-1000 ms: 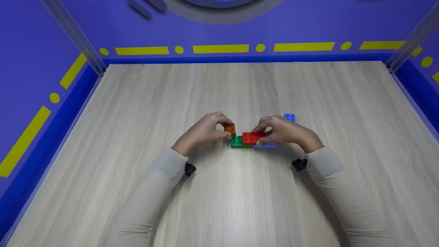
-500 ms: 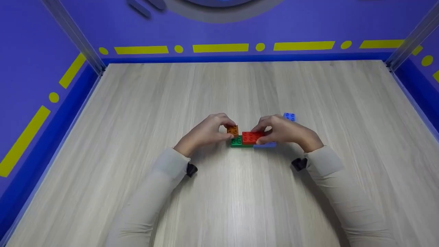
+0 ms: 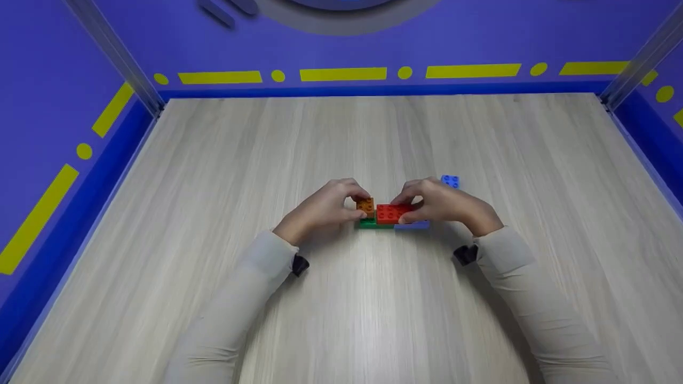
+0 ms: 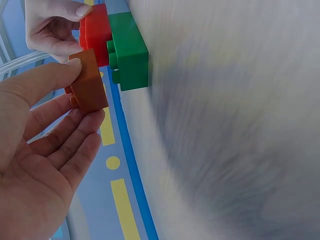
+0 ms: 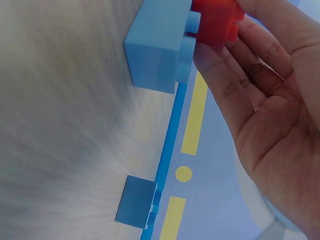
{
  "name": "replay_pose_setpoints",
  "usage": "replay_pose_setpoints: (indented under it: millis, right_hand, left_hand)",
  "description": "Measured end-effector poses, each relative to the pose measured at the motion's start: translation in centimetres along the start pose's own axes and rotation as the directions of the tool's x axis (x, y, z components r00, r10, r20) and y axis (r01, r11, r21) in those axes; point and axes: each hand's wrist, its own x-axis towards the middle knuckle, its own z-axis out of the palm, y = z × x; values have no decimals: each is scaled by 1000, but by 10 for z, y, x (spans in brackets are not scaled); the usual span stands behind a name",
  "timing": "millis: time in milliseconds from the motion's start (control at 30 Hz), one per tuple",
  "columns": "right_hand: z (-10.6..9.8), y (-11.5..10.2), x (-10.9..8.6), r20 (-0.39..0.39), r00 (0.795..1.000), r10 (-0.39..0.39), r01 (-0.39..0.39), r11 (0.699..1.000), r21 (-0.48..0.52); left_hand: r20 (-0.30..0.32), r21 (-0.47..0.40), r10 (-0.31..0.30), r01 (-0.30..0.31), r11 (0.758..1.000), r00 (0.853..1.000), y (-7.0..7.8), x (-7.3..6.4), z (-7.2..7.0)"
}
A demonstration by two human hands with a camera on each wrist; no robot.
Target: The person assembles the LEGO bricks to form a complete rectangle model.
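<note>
My left hand [image 3: 332, 207] pinches a small orange toy brick [image 3: 365, 206] between thumb and fingers. In the left wrist view the orange brick [image 4: 88, 82] is tilted, with a gap between it and the studs of the green brick [image 4: 129, 50]. On the right, my right hand [image 3: 438, 201] grips a red brick [image 3: 388, 214] by its front and back sides. That red brick spans the joint between the green brick [image 3: 368, 225] and a light blue brick [image 3: 413, 225], which lie end to end on the table. Bare blue studs show beside it in the right wrist view.
A separate small blue brick [image 3: 450, 181] lies on the wooden table [image 3: 341, 309] behind my right hand. Blue panels [image 3: 341, 50] with yellow marks border the table at the back and both sides.
My left hand has moved slightly right and toward me, bringing the orange brick from beside the green brick's left end to over its studs. The right hand and red brick have stayed put.
</note>
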Motion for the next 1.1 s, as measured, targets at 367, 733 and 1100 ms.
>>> replay_pose_setpoints:
  millis: [367, 733, 1100]
  right_hand:
    - [0, 0, 0, 8, 1000, 5, -5, 1000, 0]
    - [0, 0, 0, 11, 1000, -3, 3, 1000, 6]
    - [1, 0, 0, 1, 1000, -11, 11, 999, 38]
  left_hand:
    - [7, 30, 12, -12, 999, 1000, 0, 1, 5]
    - [19, 54, 14, -15, 998, 1000, 1, 1, 6]
    - [24, 77, 28, -30, 997, 999, 0, 1, 9]
